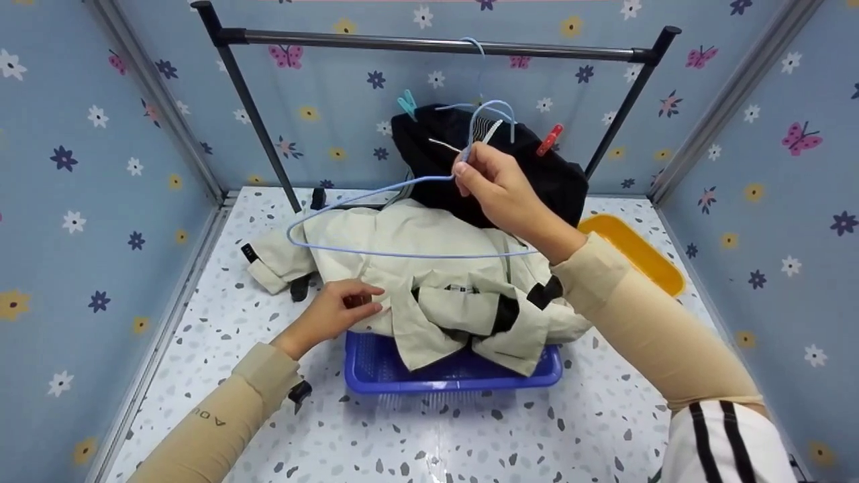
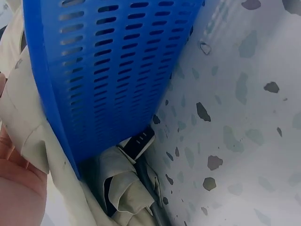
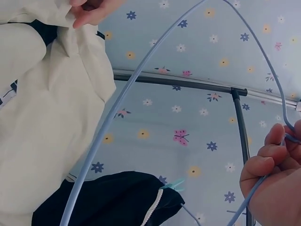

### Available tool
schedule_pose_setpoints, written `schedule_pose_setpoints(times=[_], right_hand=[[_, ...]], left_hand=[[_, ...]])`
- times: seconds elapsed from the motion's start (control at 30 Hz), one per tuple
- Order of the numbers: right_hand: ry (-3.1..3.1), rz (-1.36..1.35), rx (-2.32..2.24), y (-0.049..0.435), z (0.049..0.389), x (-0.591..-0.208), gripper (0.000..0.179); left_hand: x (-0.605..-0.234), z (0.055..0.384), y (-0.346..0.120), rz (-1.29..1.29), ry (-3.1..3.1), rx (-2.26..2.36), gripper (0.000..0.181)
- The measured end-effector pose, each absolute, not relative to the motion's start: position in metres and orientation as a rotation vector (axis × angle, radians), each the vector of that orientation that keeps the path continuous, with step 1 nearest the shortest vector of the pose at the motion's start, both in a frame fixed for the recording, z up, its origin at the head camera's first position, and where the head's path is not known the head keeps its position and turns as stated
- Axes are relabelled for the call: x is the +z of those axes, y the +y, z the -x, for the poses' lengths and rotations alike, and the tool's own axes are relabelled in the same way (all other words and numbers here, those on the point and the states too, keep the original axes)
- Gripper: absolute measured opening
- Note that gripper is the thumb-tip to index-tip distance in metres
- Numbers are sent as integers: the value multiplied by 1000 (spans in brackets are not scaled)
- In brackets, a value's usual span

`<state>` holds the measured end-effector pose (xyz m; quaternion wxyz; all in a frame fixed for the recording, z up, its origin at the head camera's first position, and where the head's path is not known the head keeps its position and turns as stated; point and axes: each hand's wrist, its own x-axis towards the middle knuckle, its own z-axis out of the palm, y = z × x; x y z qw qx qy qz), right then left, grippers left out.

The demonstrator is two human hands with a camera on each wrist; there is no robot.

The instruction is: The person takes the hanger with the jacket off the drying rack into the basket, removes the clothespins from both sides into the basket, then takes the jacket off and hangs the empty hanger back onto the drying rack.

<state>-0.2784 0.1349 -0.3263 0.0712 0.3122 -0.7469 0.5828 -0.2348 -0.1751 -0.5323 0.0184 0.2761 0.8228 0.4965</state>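
Observation:
My right hand (image 1: 500, 188) pinches a light blue wire hanger (image 1: 402, 255) at the base of its hook, holding it up over a cream jacket (image 1: 356, 231). The jacket lies across a blue perforated basket (image 1: 456, 386), its collar and black-trimmed parts toward me. At the jacket's left side, my left hand (image 1: 335, 312) pinches the cloth between thumb and fingers; the right wrist view also shows this left hand (image 3: 96, 12) at the fabric. In the left wrist view a fold of cloth partly hides the fingers.
Behind stands a dark metal rack (image 1: 335, 41). A black garment (image 1: 423, 154) hangs from it on another hanger, with a teal clothespin (image 1: 407, 104) and a red clothespin (image 1: 549, 140). A yellow tray (image 1: 661, 272) sits at right. Patterned walls enclose the speckled surface.

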Motion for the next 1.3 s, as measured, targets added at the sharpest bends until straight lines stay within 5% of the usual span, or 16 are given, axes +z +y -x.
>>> schedule_pose_setpoints(times=[0.67,1.3], right_hand=[[-2335,-925,1688,152,281,-345,23],[-2546,-863,1513,163,281,-370,23]], left_hand=[[-522,237,-192,-784,2610,1614,19],[-447,254,-214,-643,2522,1689,34]])
